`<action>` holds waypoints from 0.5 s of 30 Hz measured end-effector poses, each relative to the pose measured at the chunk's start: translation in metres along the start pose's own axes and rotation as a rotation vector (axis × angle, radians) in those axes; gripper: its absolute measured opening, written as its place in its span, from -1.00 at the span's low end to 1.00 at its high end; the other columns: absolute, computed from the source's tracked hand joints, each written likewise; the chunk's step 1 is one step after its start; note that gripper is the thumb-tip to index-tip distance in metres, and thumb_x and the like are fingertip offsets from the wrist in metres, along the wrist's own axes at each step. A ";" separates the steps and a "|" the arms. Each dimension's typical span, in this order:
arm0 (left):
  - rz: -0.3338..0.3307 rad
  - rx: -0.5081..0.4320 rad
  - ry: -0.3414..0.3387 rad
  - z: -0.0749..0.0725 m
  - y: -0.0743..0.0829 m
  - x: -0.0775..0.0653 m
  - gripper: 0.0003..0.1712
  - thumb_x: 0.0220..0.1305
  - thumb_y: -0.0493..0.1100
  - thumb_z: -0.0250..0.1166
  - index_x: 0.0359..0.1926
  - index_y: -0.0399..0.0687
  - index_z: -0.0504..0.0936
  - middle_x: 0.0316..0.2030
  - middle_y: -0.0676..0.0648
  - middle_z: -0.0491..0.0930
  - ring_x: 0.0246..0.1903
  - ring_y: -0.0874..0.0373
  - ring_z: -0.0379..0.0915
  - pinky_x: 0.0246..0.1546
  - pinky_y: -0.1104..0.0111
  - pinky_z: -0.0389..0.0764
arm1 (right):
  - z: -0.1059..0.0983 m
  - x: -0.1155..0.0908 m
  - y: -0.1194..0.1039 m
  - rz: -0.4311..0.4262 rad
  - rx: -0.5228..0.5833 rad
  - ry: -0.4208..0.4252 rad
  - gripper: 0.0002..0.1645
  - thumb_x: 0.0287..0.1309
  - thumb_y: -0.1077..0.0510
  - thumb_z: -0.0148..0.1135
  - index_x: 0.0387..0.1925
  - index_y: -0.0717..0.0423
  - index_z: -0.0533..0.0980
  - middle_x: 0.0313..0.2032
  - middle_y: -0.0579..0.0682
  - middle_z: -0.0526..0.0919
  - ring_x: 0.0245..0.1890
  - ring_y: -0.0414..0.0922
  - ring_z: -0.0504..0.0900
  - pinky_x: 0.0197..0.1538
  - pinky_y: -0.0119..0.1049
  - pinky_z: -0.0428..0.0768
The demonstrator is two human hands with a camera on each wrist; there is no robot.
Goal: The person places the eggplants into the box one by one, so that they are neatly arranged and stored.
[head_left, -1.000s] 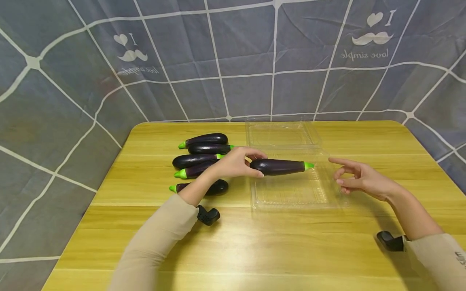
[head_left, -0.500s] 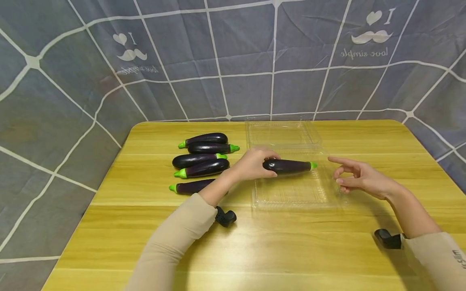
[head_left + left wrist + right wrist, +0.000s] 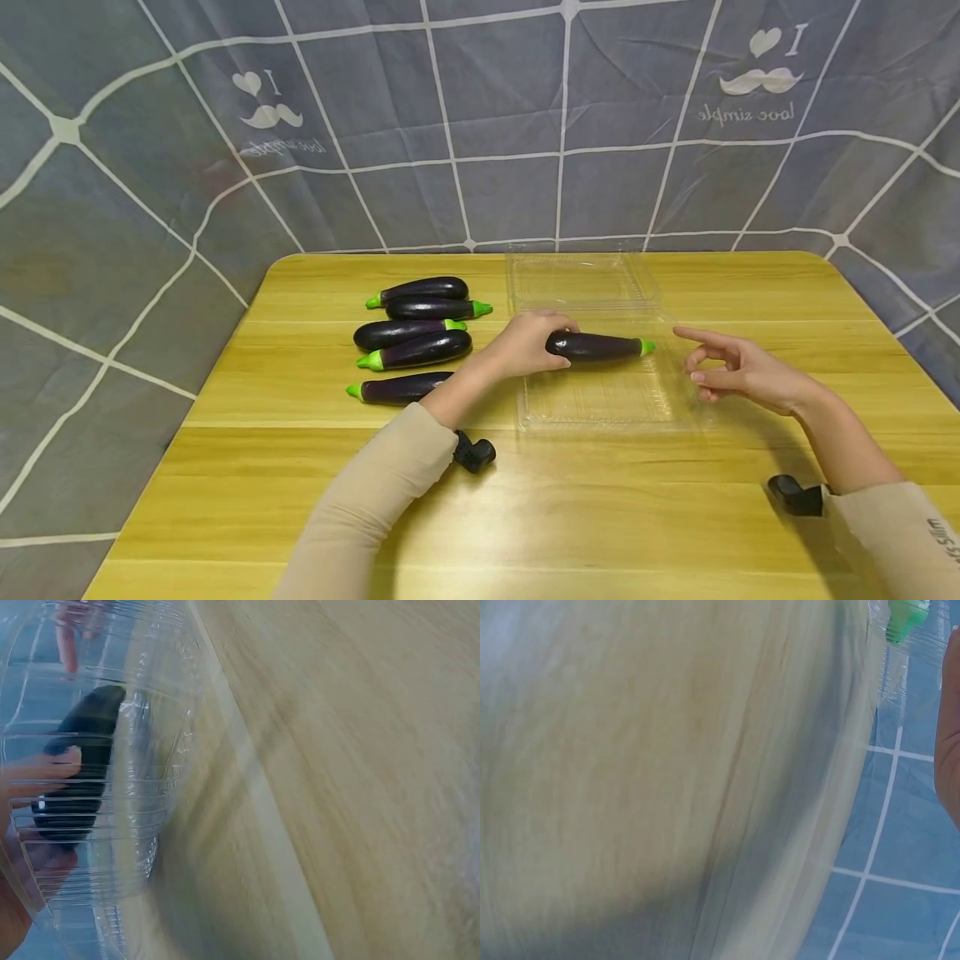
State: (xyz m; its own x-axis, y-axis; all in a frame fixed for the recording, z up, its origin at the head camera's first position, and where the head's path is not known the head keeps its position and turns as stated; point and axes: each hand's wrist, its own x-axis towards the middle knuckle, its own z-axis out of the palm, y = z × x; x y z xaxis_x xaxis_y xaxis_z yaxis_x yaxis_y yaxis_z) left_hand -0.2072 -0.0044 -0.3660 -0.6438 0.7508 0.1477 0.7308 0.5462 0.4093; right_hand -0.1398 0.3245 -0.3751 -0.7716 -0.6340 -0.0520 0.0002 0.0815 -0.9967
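Observation:
My left hand (image 3: 528, 343) grips the round end of a dark purple eggplant (image 3: 596, 347), its green stem pointing right. The eggplant lies crosswise within the back part of a clear plastic clamshell box (image 3: 600, 408), whose lid (image 3: 581, 279) is folded open toward the wall. Through the box's clear wall, the left wrist view shows the same eggplant (image 3: 94, 750) with fingers around it. Just right of the box, my right hand (image 3: 750, 371) hovers with its index finger extended, the others loosely bent, holding nothing. In the right wrist view the green stem (image 3: 906, 619) shows at the top.
Several more eggplants (image 3: 420, 348) lie in a loose column on the wooden table (image 3: 585, 517), left of the box. One eggplant (image 3: 401, 388) nearest the front is partly covered by the left forearm. A grey checked cloth (image 3: 510, 125) hangs behind the table.
My left hand has moved right and lowered the eggplant into the box; in the last half second it has shifted only slightly. The right hand has stayed almost still.

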 end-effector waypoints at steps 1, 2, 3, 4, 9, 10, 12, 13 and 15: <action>-0.006 0.008 -0.006 0.000 0.000 0.000 -0.49 0.06 -0.11 0.41 0.06 -0.10 0.54 0.07 -0.08 0.51 0.14 0.06 0.35 0.17 0.30 0.34 | 0.000 0.000 0.000 -0.001 0.001 0.001 -0.25 0.25 0.48 -0.07 0.40 -0.02 0.06 -0.17 0.08 0.46 -0.44 -0.16 0.57 -0.34 -0.25 0.61; -0.013 0.018 -0.012 0.000 0.001 0.000 -0.49 0.07 -0.11 0.41 0.07 -0.09 0.53 0.08 -0.09 0.50 0.14 0.06 0.36 0.16 0.30 0.35 | 0.000 0.000 0.000 -0.002 0.002 0.002 -0.24 0.25 0.48 -0.06 0.41 0.02 0.04 -0.17 0.08 0.46 -0.43 -0.16 0.57 -0.34 -0.25 0.61; -0.020 0.029 -0.017 0.001 0.001 -0.001 -0.49 0.08 -0.12 0.40 0.08 -0.09 0.53 0.08 -0.09 0.50 0.14 0.05 0.36 0.16 0.30 0.36 | 0.000 0.000 0.000 -0.001 0.001 0.000 -0.24 0.25 0.48 -0.07 0.41 0.03 0.04 -0.16 0.08 0.46 -0.43 -0.16 0.57 -0.34 -0.25 0.61; -0.026 0.037 -0.023 0.001 0.001 -0.001 -0.48 0.08 -0.12 0.40 0.09 -0.09 0.52 0.08 -0.10 0.49 0.13 0.04 0.37 0.15 0.29 0.37 | 0.000 0.000 0.000 -0.001 0.000 -0.001 -0.24 0.25 0.48 -0.07 0.41 0.04 0.03 -0.16 0.08 0.46 -0.43 -0.16 0.57 -0.34 -0.25 0.61; -0.036 0.050 -0.029 0.001 0.002 -0.001 -0.47 0.09 -0.13 0.40 0.10 -0.10 0.51 0.07 -0.12 0.48 0.08 0.04 0.40 0.10 0.29 0.41 | 0.001 0.000 -0.001 -0.004 -0.012 0.009 -0.24 0.25 0.49 -0.07 0.42 0.09 0.01 -0.16 0.09 0.45 -0.43 -0.17 0.57 -0.33 -0.24 0.62; -0.036 0.053 -0.031 0.001 0.002 -0.001 -0.47 0.09 -0.13 0.40 0.10 -0.10 0.51 0.06 -0.12 0.49 0.07 0.04 0.41 0.09 0.29 0.42 | 0.001 0.000 -0.001 -0.005 -0.011 0.013 -0.24 0.25 0.48 -0.07 0.42 0.10 0.01 -0.17 0.09 0.45 -0.43 -0.17 0.57 -0.34 -0.24 0.62; -0.034 0.070 -0.039 0.001 0.002 0.000 -0.47 0.08 -0.13 0.41 0.09 -0.09 0.51 0.04 -0.11 0.50 0.04 0.05 0.43 0.07 0.30 0.44 | 0.001 -0.001 -0.001 -0.005 -0.014 0.019 -0.24 0.25 0.48 -0.06 0.42 0.12 -0.01 -0.17 0.10 0.45 -0.44 -0.17 0.57 -0.34 -0.24 0.62; -0.033 0.085 -0.049 0.002 0.002 0.000 -0.47 0.07 -0.13 0.41 0.09 -0.09 0.51 0.03 -0.11 0.50 0.03 0.06 0.44 0.05 0.31 0.44 | 0.001 -0.001 -0.001 -0.004 -0.014 0.020 -0.24 0.25 0.48 -0.06 0.42 0.13 -0.02 -0.17 0.11 0.45 -0.44 -0.17 0.56 -0.34 -0.24 0.62; -0.030 0.122 -0.073 0.003 0.003 0.001 -0.47 0.08 -0.13 0.41 0.09 -0.08 0.50 0.01 -0.10 0.51 -0.01 0.07 0.46 0.02 0.32 0.46 | 0.002 -0.002 0.000 0.007 -0.021 0.027 -0.24 0.26 0.47 -0.06 0.42 0.16 -0.04 -0.16 0.11 0.44 -0.44 -0.17 0.56 -0.34 -0.23 0.62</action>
State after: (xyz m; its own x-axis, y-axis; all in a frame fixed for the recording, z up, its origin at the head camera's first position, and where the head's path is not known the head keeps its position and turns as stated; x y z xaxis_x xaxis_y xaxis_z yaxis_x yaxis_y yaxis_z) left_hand -0.2049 -0.0012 -0.3676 -0.6510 0.7559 0.0695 0.7365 0.6068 0.2991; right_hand -0.1369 0.3242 -0.3747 -0.7887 -0.6122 -0.0567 -0.0076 0.1019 -0.9948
